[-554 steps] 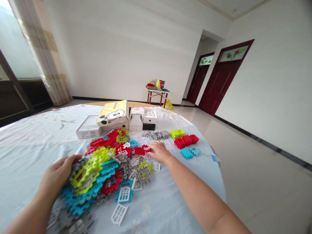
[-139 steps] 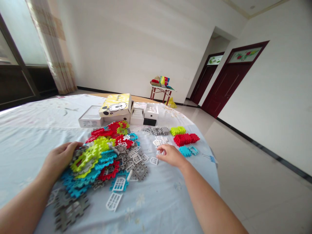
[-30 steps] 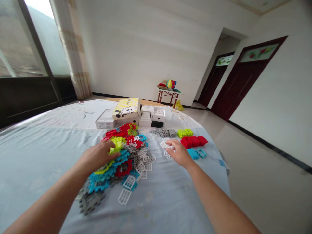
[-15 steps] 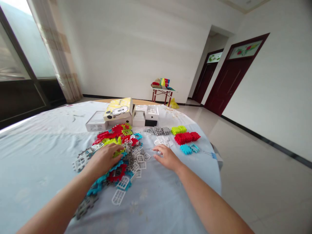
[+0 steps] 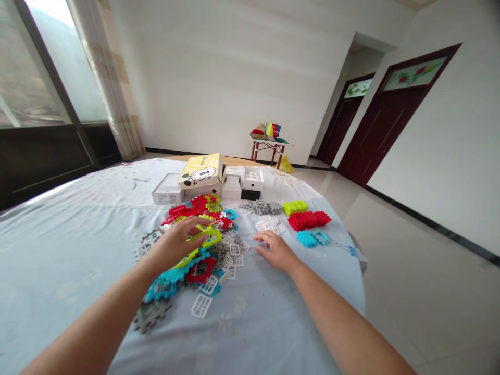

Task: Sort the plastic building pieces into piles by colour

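My left hand [image 5: 182, 242] is over the mixed pile of plastic building pieces, its thumb and fingers apart. Right by its fingertips lies a yellow-green notched piece [image 5: 213, 238]; contact is hard to make out. Red notched pieces [image 5: 187, 209], blue ones [image 5: 162, 289] and grey ones [image 5: 152, 315] surround it. White window-shaped pieces [image 5: 202, 306] are scattered along the pile's right and near edges. My right hand [image 5: 276, 251] hovers low over the cloth, fingers parted and holding nothing. Just beyond it is a small heap of white window pieces [image 5: 269, 224].
Sorted groups stand to the right: grey pieces [image 5: 262, 208], yellow-green pieces [image 5: 295, 207], a red row [image 5: 309, 221] and blue pieces [image 5: 307, 239]. Behind the pile are a yellow cartoon box [image 5: 201, 171] and white boxes [image 5: 167, 190]. The tablecloth [image 5: 265, 323] covers a round table.
The view has swung slightly left, so everything sits further right. My left hand has lifted a little and its fingers have spread, uncovering more of the yellow-green piece. My right hand stays put.
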The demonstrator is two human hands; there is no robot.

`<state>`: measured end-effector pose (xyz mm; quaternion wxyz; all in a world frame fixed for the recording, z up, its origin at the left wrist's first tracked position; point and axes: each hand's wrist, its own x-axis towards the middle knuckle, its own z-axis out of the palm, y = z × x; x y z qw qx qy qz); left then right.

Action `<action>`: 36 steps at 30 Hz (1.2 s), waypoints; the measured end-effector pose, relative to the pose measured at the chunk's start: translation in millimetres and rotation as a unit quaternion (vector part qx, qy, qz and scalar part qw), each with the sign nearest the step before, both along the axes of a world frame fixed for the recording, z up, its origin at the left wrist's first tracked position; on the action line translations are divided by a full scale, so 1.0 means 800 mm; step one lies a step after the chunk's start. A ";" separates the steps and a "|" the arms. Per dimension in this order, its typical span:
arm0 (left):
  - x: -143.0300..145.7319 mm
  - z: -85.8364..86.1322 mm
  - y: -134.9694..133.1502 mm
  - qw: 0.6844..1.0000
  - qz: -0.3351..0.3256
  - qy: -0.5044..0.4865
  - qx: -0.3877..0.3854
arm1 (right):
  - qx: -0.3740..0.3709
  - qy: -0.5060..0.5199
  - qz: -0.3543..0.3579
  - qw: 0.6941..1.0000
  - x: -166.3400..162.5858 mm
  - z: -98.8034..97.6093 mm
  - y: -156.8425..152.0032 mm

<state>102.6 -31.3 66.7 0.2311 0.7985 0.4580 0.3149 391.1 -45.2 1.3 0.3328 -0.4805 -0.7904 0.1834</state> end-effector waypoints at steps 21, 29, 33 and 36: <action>0.005 0.015 -0.013 0.983 0.000 0.140 0.121 | 0.023 0.006 -0.005 1.000 -0.006 0.010 -0.003; 0.089 0.013 -0.019 0.939 -0.050 0.317 0.124 | -0.032 0.045 -0.116 0.992 0.030 0.009 0.004; 0.115 0.002 -0.008 0.911 -0.044 0.400 0.088 | -0.041 0.064 -0.122 0.990 0.044 0.000 0.007; 0.117 -0.004 -0.001 0.909 -0.039 0.407 0.078 | -0.046 0.070 -0.115 0.990 0.052 -0.006 0.011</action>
